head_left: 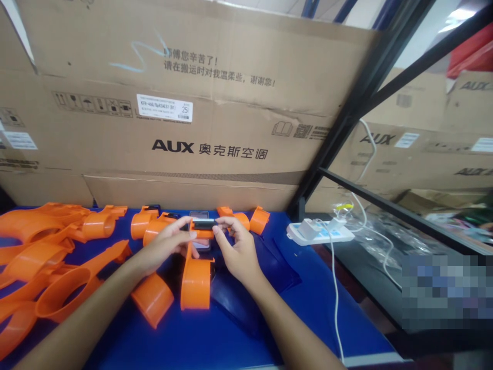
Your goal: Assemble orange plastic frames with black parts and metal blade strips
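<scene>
Both hands meet at the middle of the table around an orange plastic part with a black strip (204, 225) set along its top. My left hand (169, 244) pinches its left end, fingers closed. My right hand (239, 251) grips the right end between thumb and fingers. Below them an orange cuff-shaped section (195, 283) hangs down and appears joined to the held part. Directly behind the hands lies a phone-like slab (199, 214), partly covered by them. A separate orange cuff (153, 299) rests beside my left forearm.
Several orange plastic parts (61, 262) are heaped on the left of the blue tabletop (308, 308). More orange cuffs (259, 220) stand at the back. Dark blue sheets (241, 300) lie under my right hand. A white power strip (319, 232) with cables sits right, near a black frame post.
</scene>
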Tool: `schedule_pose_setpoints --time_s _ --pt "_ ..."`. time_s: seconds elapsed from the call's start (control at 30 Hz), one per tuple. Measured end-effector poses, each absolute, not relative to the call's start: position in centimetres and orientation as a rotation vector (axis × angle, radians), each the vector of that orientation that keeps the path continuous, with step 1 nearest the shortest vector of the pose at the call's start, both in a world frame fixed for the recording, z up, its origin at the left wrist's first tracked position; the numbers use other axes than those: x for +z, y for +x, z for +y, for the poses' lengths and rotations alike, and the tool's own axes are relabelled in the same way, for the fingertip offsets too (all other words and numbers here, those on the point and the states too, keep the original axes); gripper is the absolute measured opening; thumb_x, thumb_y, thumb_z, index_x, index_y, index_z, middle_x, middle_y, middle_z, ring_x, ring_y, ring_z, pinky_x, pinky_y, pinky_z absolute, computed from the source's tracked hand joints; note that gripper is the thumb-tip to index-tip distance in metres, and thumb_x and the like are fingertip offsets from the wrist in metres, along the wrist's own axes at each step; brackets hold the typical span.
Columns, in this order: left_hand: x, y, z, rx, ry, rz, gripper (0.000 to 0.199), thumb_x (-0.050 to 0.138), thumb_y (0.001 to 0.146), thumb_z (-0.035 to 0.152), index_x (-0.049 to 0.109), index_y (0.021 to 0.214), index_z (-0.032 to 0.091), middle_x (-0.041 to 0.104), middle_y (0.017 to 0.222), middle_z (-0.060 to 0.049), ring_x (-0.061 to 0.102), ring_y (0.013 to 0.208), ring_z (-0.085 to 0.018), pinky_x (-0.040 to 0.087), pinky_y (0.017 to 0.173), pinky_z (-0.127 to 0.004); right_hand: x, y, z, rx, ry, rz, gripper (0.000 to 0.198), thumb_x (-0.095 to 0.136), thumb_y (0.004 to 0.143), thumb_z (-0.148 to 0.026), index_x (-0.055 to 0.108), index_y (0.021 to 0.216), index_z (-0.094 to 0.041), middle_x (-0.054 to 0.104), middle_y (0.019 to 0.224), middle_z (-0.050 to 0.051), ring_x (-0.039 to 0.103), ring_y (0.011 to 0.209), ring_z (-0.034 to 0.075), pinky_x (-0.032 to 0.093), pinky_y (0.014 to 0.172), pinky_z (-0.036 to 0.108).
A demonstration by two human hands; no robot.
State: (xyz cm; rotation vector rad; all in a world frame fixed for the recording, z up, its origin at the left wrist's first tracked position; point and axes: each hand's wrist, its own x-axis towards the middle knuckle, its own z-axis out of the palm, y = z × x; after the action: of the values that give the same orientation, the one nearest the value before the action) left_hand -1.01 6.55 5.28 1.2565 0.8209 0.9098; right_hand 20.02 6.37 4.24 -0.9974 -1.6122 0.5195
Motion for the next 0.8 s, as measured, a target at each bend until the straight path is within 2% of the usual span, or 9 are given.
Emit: schedule_pose_setpoints --time_s 0.27,0.47,0.57,0.67,0.8 --pt "4.8 -1.0 7.1 0.893 1.293 0.831 0.054 0.067 0.091 0.035 0.049 0.140 0.022 0.076 0.092 -0.008 0.073 0.070 -0.021 0.055 0.067 -0.032 3.5 19.2 6.4 0.545 -1.001 -1.521 0.018 0.065 0.094 -0.035 0.068 0.103 -0.020 0.073 0.084 0.003 0.065 0.076 0.017 0.051 0.073 0.031" --pt "4.5 -0.7 7.0 0.902 1.346 0.873 0.055 0.069 0.090 0.036 0.050 0.139 0.022 0.074 0.081 -0.004 0.072 0.069 -0.021 0.055 0.064 -0.030 3.4 18.9 6.1 0.561 -1.019 -1.484 0.019 0.066 0.094 -0.037 0.066 0.088 -0.019 0.068 0.078 0.001 0.061 0.071 0.016 0.050 0.068 0.029" --pt "4.6 -0.6 7.0 0.927 1.387 0.893 0.045 0.067 0.091 0.042 0.057 0.131 0.022 0.073 0.083 -0.003 0.071 0.068 -0.019 0.054 0.067 -0.030 3.7 18.7 5.6 0.518 -1.024 -1.556 0.019 0.065 0.095 -0.036 0.067 0.086 -0.020 0.069 0.079 0.001 0.062 0.075 0.017 0.049 0.072 0.030" --pt "4.6 -0.5 7.2 0.990 1.399 0.907 0.037 0.064 0.092 0.049 0.063 0.118 0.022 0.071 0.090 -0.002 0.067 0.061 -0.016 0.054 0.066 -0.030 4.3 19.0 5.4 0.475 -0.952 -1.671 0.013 0.064 0.096 -0.032 0.070 0.090 -0.021 0.072 0.089 0.003 0.064 0.086 0.019 0.049 0.080 0.032" --pt "4.5 -0.6 7.5 1.050 1.338 0.940 0.034 0.065 0.091 0.052 0.065 0.107 0.022 0.069 0.083 0.000 0.066 0.059 -0.015 0.053 0.064 -0.029 5.2 20.9 6.1 0.433 -0.964 -1.848 0.013 0.059 0.098 -0.027 0.071 0.095 -0.022 0.072 0.095 0.004 0.064 0.092 0.021 0.049 0.088 0.036"
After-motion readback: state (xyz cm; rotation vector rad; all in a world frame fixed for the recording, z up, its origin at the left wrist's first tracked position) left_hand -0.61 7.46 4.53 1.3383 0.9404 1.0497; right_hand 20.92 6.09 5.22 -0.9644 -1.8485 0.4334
